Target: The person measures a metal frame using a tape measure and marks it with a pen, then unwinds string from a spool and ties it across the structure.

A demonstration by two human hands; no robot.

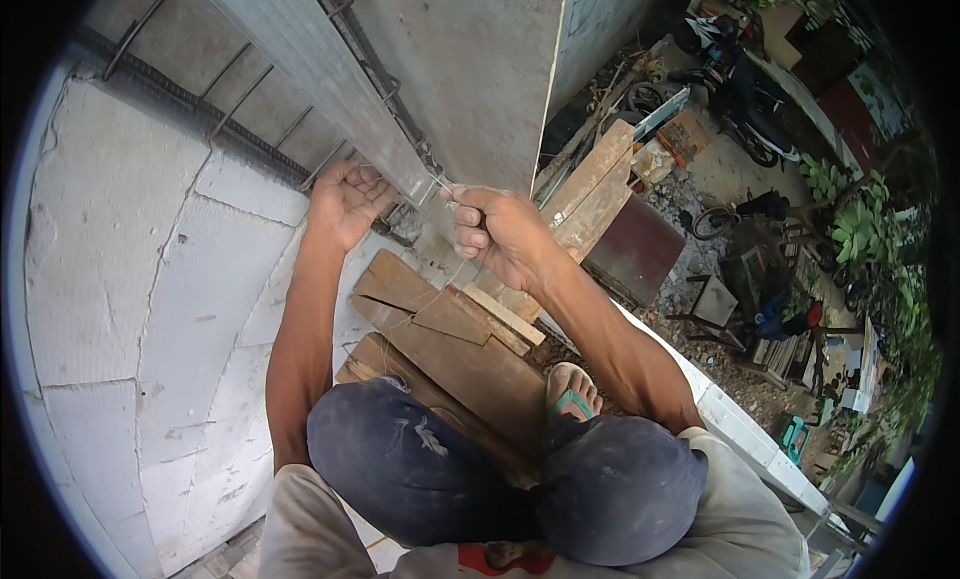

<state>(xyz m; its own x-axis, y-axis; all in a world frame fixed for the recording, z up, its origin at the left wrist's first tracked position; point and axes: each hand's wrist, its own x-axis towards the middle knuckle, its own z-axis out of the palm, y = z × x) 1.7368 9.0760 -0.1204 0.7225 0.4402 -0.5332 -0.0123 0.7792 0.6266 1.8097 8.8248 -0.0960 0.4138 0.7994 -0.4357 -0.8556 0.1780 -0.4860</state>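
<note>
My right hand (pixel 500 237) is closed, thumb and finger pinching a thin wire (pixel 437 184) at the right edge of a long grey board-like strip (pixel 310 69). A loose strand hangs below that hand toward the planks. On the strip's other side, my left hand (pixel 350 204) has its palm turned up and its fingers loosely bent and apart, their tips close to the strip's left edge. A fine strand seems to pass near these fingers. Steel reinforcing bars (pixel 245 144) with cross ties run behind the strip and beside my left hand.
White block wall (pixel 110 229) rises on the left, and a grey panel (pixel 470 69) stands ahead. Wooden planks (pixel 470 379) lie under my sandalled foot (pixel 573 391). Far below on the right are a motorcycle (pixel 745 99), rubble, a chair (pixel 710 309) and plants (pixel 865 224).
</note>
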